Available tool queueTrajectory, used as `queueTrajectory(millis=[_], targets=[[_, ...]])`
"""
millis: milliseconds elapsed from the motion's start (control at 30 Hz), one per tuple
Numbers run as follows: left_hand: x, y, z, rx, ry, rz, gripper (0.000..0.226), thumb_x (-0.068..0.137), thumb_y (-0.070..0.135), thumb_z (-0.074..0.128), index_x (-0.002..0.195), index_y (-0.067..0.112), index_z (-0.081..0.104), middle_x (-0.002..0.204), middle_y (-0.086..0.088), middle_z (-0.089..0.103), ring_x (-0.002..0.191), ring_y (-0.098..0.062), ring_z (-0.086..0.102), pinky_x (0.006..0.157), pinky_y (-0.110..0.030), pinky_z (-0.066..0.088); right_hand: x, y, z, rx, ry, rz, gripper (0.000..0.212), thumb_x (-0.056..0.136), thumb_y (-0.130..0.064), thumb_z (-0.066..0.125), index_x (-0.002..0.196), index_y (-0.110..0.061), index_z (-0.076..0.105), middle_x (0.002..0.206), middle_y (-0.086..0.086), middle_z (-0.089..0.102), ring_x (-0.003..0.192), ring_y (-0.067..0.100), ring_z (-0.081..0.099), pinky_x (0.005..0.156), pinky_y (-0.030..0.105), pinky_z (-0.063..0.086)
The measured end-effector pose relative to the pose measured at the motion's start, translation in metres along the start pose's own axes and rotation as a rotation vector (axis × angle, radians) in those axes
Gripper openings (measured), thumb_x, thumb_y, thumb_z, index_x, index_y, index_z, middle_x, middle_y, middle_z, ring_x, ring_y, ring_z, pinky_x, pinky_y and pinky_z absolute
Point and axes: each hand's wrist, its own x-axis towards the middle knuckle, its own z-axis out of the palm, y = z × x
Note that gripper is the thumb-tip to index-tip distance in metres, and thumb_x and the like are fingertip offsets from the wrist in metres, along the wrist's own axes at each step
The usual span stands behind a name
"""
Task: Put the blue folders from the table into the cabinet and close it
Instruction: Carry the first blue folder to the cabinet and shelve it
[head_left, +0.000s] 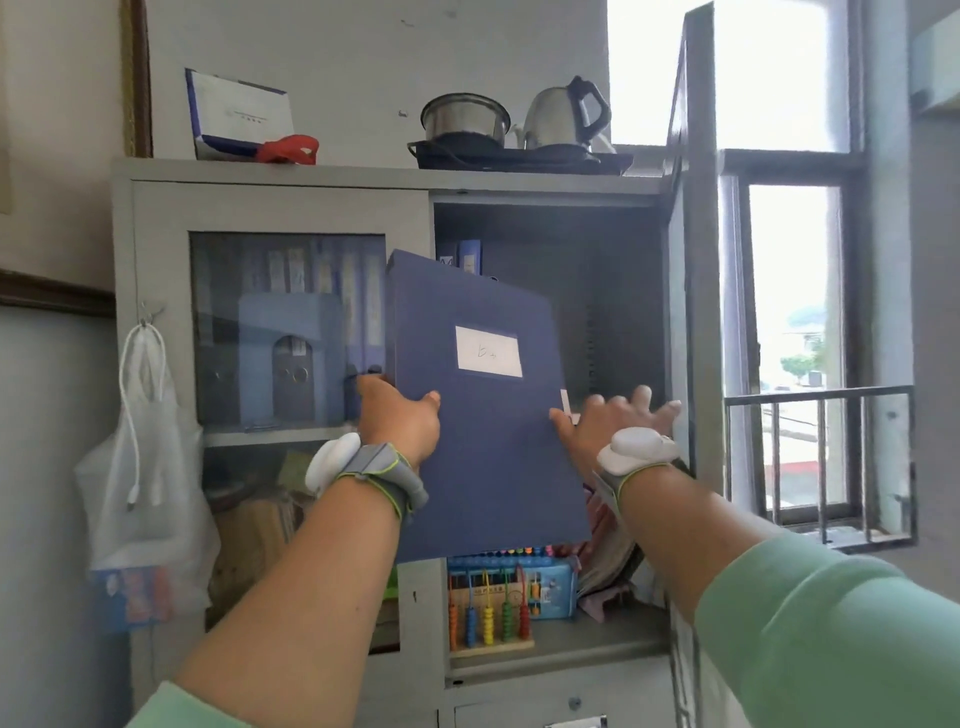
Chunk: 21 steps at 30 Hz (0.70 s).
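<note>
Two hands on it: your left hand (400, 421) clamps the blue folder (483, 410) before the open cabinet (550, 192), right hand (613, 421) splayed, steadying; straighten it upright, then slide it beside the shelved folders (467, 257).

Count, per kind:
- Folder (483, 415), held: 1.
- Folders shelved in the open bay (470, 257): 2 visible.
- Hands: 2, left (400, 421), right (613, 421).
- Wristbands (374, 467): 2.
- Kettle (563, 117): 1.
- Pot (465, 117): 1.
- Abacus (488, 618): 1.
</note>
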Motion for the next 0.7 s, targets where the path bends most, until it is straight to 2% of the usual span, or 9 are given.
queueTrajectory(millis=[100,267,367,467,567,633,700], targets=[[0.003,0.002,0.012,-0.052,-0.041,-0.012,0.046,0.085,0.008,0.066,0.125,-0.002,0.046,0.126,-0.018,0.062,0.109,-0.037,0.063,0.099,-0.048,0.051,-0.001,0.017,0.002,-0.021,-0.019,0.049,0.067,0.087,-0.066,0.022,0.117,-0.02,0.059,0.121,0.008,0.062,0.127,0.033,0.035,0.105,0.059,0.02],[0.014,0.013,0.037,-0.054,-0.045,0.016,0.042,0.084,0.01,0.067,0.122,-0.002,0.054,0.123,-0.017,0.066,0.109,-0.034,0.065,0.099,-0.046,0.052,0.015,0.016,0.01,0.001,-0.045,0.078,0.072,0.085,-0.069,0.018,0.124,-0.019,0.053,0.128,0.008,0.057,0.13,0.035,0.034,0.105,0.064,0.018],[0.023,0.019,0.06,-0.064,-0.047,0.009,0.046,0.085,0.012,0.065,0.126,-0.001,0.048,0.13,-0.016,0.061,0.114,-0.035,0.061,0.103,-0.044,0.048,0.04,0.011,0.024,0.216,-0.054,0.099,0.074,0.082,-0.071,0.017,0.123,-0.018,0.05,0.127,0.008,0.058,0.126,0.034,0.04,0.1,0.06,0.028],[0.033,0.018,0.091,-0.098,-0.035,0.003,0.039,0.087,0.007,0.06,0.123,0.001,0.045,0.127,-0.015,0.059,0.102,-0.028,0.058,0.101,-0.036,0.047,0.075,0.008,0.04,0.573,-0.089,0.189,0.082,0.077,-0.075,0.022,0.13,-0.017,0.043,0.128,0.014,0.056,0.117,0.039,0.05,0.097,0.051,0.04],[0.043,0.018,0.111,-0.194,-0.055,-0.031,0.02,0.091,0.006,0.055,0.107,0.012,0.044,0.111,-0.006,0.058,0.093,-0.025,0.053,0.087,-0.024,0.042,0.106,0.005,0.046,0.755,-0.1,0.208,0.09,0.074,-0.078,0.028,0.141,-0.018,0.035,0.135,0.016,0.049,0.12,0.041,0.048,0.102,0.05,0.038],[0.055,0.019,0.129,-0.2,-0.037,0.009,0.022,0.092,0.007,0.054,0.11,0.012,0.043,0.105,-0.002,0.051,0.09,-0.024,0.049,0.084,-0.021,0.037,0.132,0.007,0.05,0.827,-0.069,0.181,0.092,0.074,-0.078,0.034,0.144,-0.018,0.031,0.139,0.018,0.044,0.124,0.042,0.045,0.105,0.049,0.035],[0.067,0.022,0.142,-0.192,-0.021,0.047,0.022,0.092,0.006,0.053,0.112,0.008,0.046,0.104,-0.006,0.056,0.085,-0.024,0.05,0.079,-0.023,0.044,0.152,0.007,0.05,0.881,-0.057,0.151,0.094,0.071,-0.079,0.035,0.146,-0.022,0.028,0.142,0.017,0.042,0.127,0.041,0.042,0.107,0.048,0.033]])
